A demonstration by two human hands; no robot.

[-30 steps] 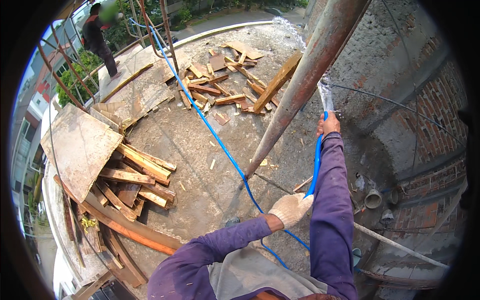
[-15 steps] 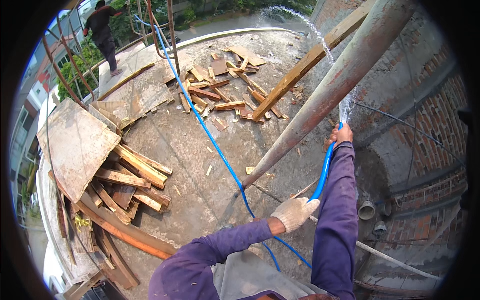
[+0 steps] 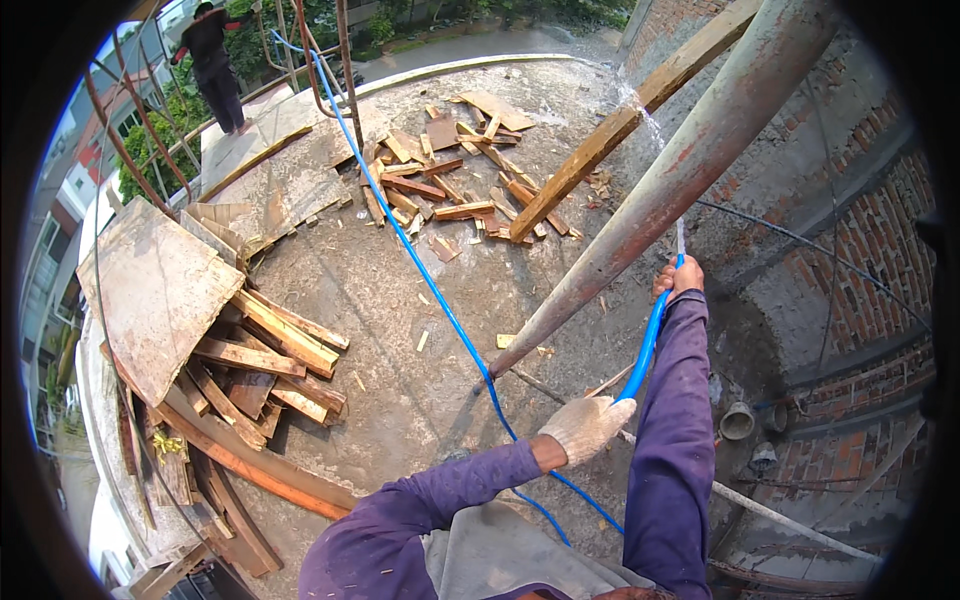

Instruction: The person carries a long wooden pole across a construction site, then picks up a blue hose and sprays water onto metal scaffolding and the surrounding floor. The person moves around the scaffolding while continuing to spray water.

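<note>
A blue hose (image 3: 648,345) runs between my two hands. My bare right hand (image 3: 680,277) is closed round it near its open end, which points away from me, and a stream of water (image 3: 681,237) leaves it. The stream passes behind a slanting metal pole (image 3: 660,190) and shows again beyond it as spray. My left hand (image 3: 588,428), in a pale work glove, is closed round the hose lower down, just left of my right forearm. More of the hose lies across the concrete floor toward the scaffold at the far left.
A wooden beam (image 3: 640,115) slants beside the pole. Scrap wood (image 3: 440,190) lies scattered ahead; planks and a plywood sheet (image 3: 155,295) are piled at left. A brick wall (image 3: 870,260) rises at right, near a bucket (image 3: 737,421). Another person (image 3: 213,70) stands far left by scaffold bars.
The water stream has shrunk from a high, long arc to a lower, shorter one. My right hand has shifted very slightly. The other person has turned and stepped a little to the right.
</note>
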